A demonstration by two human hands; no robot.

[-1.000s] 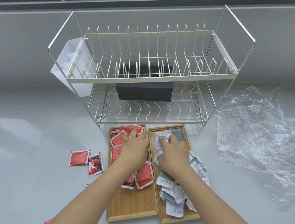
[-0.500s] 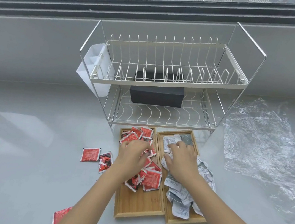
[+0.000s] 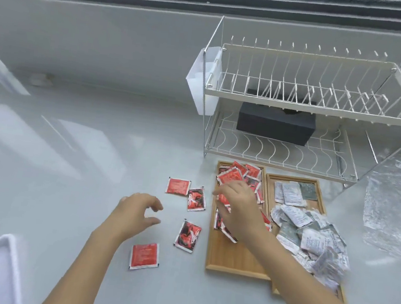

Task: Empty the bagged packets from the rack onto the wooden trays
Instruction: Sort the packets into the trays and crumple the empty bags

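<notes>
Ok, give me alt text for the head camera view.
A person's left hand hovers open over four stray red packets on a grey counter, while the right hand rests on red packets in one of two wooden trays.

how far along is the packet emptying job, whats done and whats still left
Mostly done: the rack shows no packets, only a black box, and the left tray holds red packets while the right tray holds white ones. In hand: the right hand rests on the red pile; the left hand reaches, empty, toward four stray red packets on the counter. Those remain.
</notes>
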